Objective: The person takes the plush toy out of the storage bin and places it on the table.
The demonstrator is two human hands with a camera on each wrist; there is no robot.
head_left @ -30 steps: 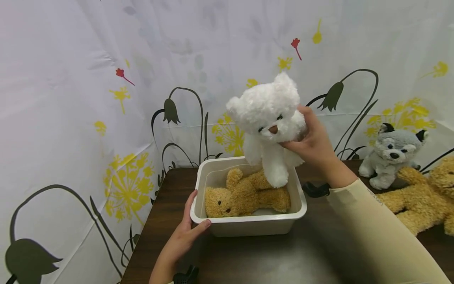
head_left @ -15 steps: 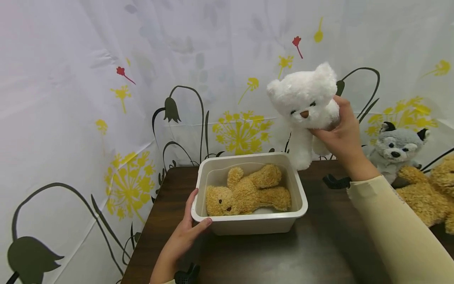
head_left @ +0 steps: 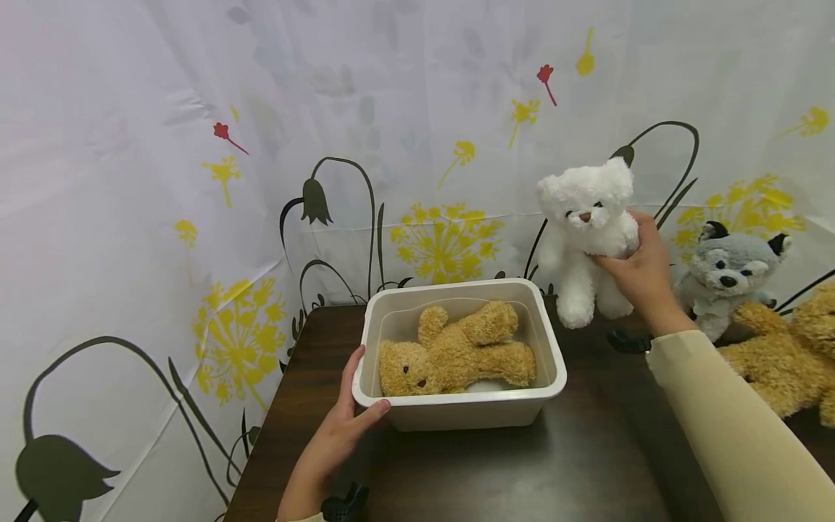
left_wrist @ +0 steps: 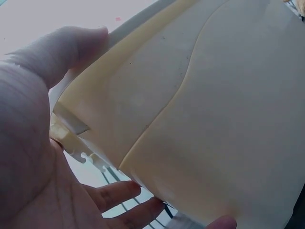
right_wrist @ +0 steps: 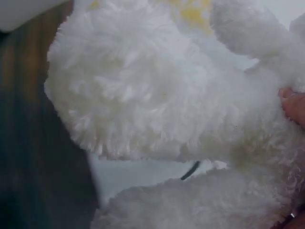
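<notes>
My right hand (head_left: 646,272) grips a fluffy white teddy bear (head_left: 583,196) by its body, upright at the back of the table, to the right of a white plastic tub. Whether its feet touch the tabletop I cannot tell. In the right wrist view the bear's white fur (right_wrist: 143,90) fills most of the frame. My left hand (head_left: 335,435) holds the tub (head_left: 457,401) at its front left corner, and in the left wrist view the thumb (left_wrist: 78,45) lies along the rim with fingers under the wall. Inside the tub a golden-brown teddy bear (head_left: 457,359) lies on its side.
A grey and white husky plush (head_left: 727,268) sits at the back right, partly behind my right wrist. Another golden-brown teddy (head_left: 792,355) lies at the right edge, cut off by the frame. Behind the dark wooden table (head_left: 509,471) hangs a flower-print curtain (head_left: 417,109).
My right hand has carried the white teddy bear from above the tub to the right, then lowered it beside the tub. The left hand has stayed on the tub.
</notes>
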